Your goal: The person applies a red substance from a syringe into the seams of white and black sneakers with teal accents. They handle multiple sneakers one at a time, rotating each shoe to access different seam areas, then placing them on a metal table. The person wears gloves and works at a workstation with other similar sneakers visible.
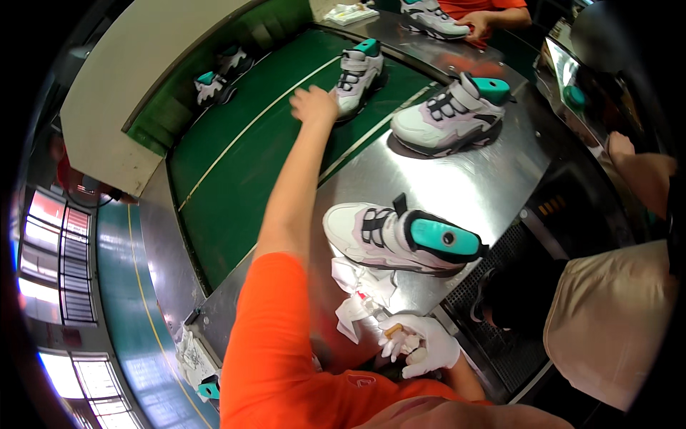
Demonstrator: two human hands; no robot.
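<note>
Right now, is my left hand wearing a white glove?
No, the left hand beside the shoe on the green surface is bare, while the right hand is gloved in white.

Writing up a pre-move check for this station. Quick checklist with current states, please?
1. Shoe on the green belt stands sole down: ok, belt shoe.
2. Left hand at that shoe: ok, beside its toe; firm contact: cannot tell, hand blurred.
3. Right hand gloved: ok, white glove. Its grip on the small tan piece: cannot tell.
4. Teal inserts in both shoes on the metal table: ok.
5. Table beside the nearest shoe free of litter: not ok, crumpled white paper there.
</note>
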